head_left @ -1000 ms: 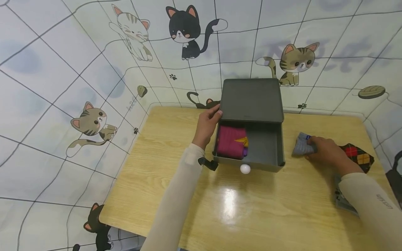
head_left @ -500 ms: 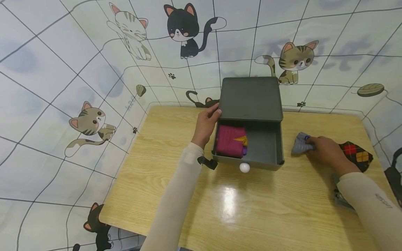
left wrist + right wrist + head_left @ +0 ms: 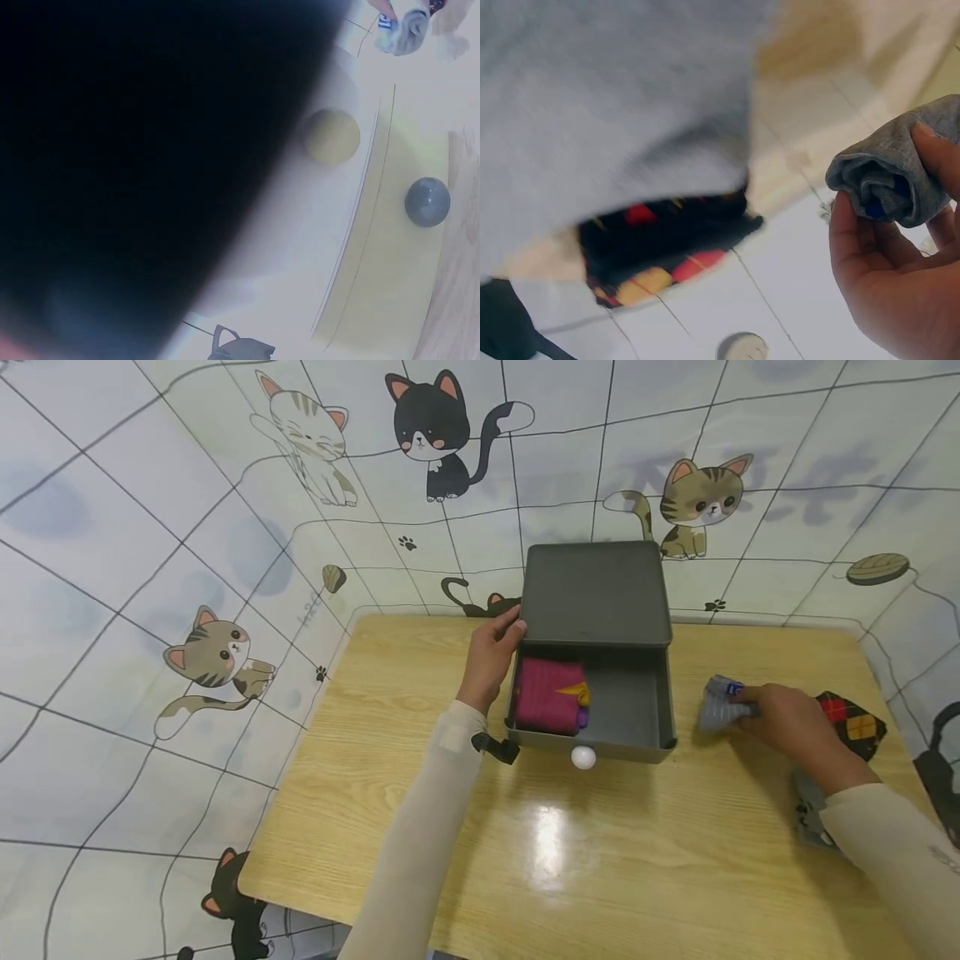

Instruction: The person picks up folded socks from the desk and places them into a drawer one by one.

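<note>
Head view: the right hand [image 3: 797,727], its grip closed around the grey fabric roll [image 3: 720,706], is right of the open drawer [image 3: 633,752]; the left hand [image 3: 489,656], farther off, touches the left side of the box [image 3: 596,595]. Left wrist view: largely dark, the roll at upper right. Right wrist view: unlike the head view, the roll's coiled end and slanting long axis show.
</note>
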The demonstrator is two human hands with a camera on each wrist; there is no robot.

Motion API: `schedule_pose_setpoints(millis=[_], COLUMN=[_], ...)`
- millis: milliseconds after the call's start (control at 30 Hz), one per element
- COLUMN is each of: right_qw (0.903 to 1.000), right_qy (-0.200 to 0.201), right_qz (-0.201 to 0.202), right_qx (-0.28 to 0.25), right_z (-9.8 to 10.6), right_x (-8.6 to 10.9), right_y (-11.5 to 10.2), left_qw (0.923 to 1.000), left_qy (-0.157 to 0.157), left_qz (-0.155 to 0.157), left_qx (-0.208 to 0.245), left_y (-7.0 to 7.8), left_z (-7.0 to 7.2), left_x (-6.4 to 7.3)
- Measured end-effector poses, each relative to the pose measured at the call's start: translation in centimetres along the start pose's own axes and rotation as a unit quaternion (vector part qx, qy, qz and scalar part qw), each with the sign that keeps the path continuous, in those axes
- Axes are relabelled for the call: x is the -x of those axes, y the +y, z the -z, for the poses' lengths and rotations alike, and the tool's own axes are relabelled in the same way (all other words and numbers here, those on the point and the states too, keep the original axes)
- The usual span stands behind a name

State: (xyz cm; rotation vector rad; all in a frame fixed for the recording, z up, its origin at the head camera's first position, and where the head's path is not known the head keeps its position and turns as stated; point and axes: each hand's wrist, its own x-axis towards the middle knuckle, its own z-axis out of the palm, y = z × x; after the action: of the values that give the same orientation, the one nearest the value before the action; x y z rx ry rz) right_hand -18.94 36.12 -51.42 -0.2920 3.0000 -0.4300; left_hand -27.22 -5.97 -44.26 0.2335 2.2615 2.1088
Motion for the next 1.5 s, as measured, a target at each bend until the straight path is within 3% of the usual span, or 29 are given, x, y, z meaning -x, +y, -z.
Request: schedule_pose_setpoints(millis=[167, 333, 467, 867, 1133, 1500], right_qw=[0.9998, 0.9989, 0.9978, 0.9894, 0.9898, 0.9892], right_qy=[0.015, 0.034, 0.057, 0.127, 0.125, 0.126], right_qz=[0.010, 0.029, 0.033, 0.069, 0.066, 0.073], right_qx=[-0.005, -0.012, -0.009, 0.010, 0.018, -0.011], right_z=[2.3, 4.3, 5.8, 8.7, 10.5, 11.2], right_x=[0.5, 1.1, 1.9, 3.5, 3.7, 4.1], right_y=[-2.3, -4.5, -6.1, -8.9, -10.6, -13.5], left_qw=[0.9999, 0.9995, 0.9996, 0.9995, 0.9997, 0.9995], left_qy=[0.000, 0.010, 0.007, 0.002, -0.001, 0.006], left_qz=[-0.012, -0.028, -0.022, -0.029, -0.016, -0.026], left_qx=[-0.003, -0.013, -0.014, -0.011, -0.016, -0.015], left_y=[-1.3, -1.4, -1.6, -1.9, -1.4, -1.8], left_z=[0.1, 0.2, 0.2, 0.2, 0.2, 0.1], left_x=[-0.8, -0.9, -0.8, -0.3, -0.3, -0.5])
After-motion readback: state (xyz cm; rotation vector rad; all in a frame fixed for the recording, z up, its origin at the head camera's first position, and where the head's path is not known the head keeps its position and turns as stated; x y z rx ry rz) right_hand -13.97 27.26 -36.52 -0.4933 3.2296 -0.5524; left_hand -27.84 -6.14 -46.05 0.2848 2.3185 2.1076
